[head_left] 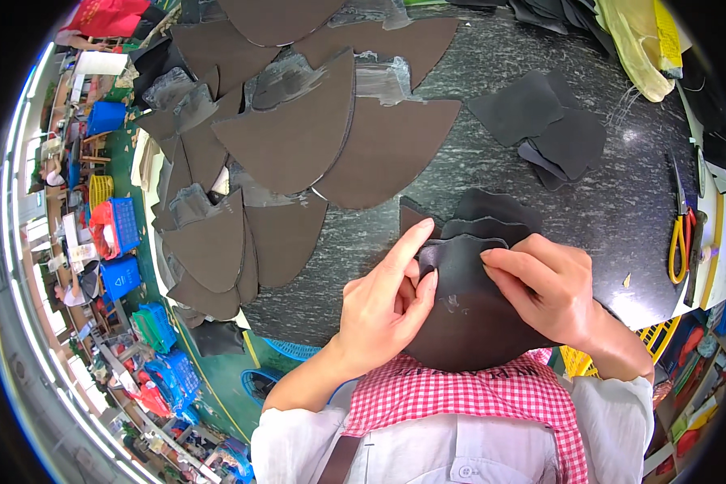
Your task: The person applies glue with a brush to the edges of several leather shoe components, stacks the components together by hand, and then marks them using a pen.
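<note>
A dark, leather-like piece [468, 310] with a rounded lower end lies at the table's near edge, overhanging my checked apron. At its upper left corner, my left hand [387, 298] has the thumb and curled fingers closed on the edge, with the index finger stretched out beyond it. Thumb and fingertips of my right hand [544, 278] pinch the upper right edge. Small black pieces [500, 210] with wavy edges lie overlapped just behind. What is under the held piece is hidden.
Many brown half-round pieces [290, 137] with whitish smeared ends overlap at the left. Loose black pieces [540, 121] lie at the right. Scissors [679, 234] with orange-yellow handles rest at the right edge. A yellowish plastic bag [633, 48] is at the far right.
</note>
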`<state>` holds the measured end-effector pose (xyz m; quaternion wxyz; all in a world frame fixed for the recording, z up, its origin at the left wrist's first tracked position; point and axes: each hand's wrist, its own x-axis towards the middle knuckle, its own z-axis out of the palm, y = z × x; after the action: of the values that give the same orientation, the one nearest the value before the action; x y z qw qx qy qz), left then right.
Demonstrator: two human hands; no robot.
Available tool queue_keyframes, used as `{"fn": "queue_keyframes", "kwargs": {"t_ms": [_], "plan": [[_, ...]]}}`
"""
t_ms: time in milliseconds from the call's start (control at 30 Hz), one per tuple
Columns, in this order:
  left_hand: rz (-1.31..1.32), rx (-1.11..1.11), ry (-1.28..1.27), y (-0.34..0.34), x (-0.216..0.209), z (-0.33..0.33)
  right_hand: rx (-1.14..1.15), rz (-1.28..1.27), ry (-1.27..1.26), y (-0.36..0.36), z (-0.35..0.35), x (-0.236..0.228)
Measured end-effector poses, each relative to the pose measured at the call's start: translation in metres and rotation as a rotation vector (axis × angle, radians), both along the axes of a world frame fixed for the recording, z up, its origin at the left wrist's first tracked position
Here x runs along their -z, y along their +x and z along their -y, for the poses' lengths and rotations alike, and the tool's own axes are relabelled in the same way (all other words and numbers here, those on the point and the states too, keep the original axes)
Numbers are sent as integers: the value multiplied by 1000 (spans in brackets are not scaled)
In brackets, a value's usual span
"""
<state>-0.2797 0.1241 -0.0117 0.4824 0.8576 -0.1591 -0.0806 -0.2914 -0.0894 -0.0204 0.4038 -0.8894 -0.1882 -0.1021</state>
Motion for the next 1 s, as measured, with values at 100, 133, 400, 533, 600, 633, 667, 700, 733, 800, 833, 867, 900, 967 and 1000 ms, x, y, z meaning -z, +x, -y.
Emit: {"fn": "queue_keyframes", "kwargs": {"t_ms": [100,133,400,533,600,633,667,700,733,800,833,867,900,967,1000], "plan": [[27,23,16,3,-1,2,10,-11,-12,0,0,-1],[11,24,24,4,-2,3,9,-11,-12,0,0,-1],[231,147,361,21,-12,-3,-87,-32,-211,2,8,-13],[566,-81,503,86,-28,-50,107,17,-113,39,35,-20],[743,12,790,107,-14,-63,123,149,-255,68,35,-21],[750,5,791,107,-10,-66,113,172,-320,79,33,-12],[721,47,744,109,-5,-70,105,192,-386,85,30,-3],[691,89,697,109,-4,-73,106,197,-385,86,29,2],[690,88,696,109,-8,-75,75,187,-398,84,31,6],[622,-104,510,109,-26,-77,45,177,-412,82,38,7],[808,-213,501,103,-41,-78,78,35,-177,84,40,4],[993,-313,475,96,-55,-76,122,-109,50,84,44,2],[1000,-253,433,78,-63,-65,239,-84,172,81,52,-1],[980,24,287,16,-70,-37,397,-95,462,70,58,-17],[930,257,148,-6,-59,-24,472,-145,608,61,61,-20]]}}
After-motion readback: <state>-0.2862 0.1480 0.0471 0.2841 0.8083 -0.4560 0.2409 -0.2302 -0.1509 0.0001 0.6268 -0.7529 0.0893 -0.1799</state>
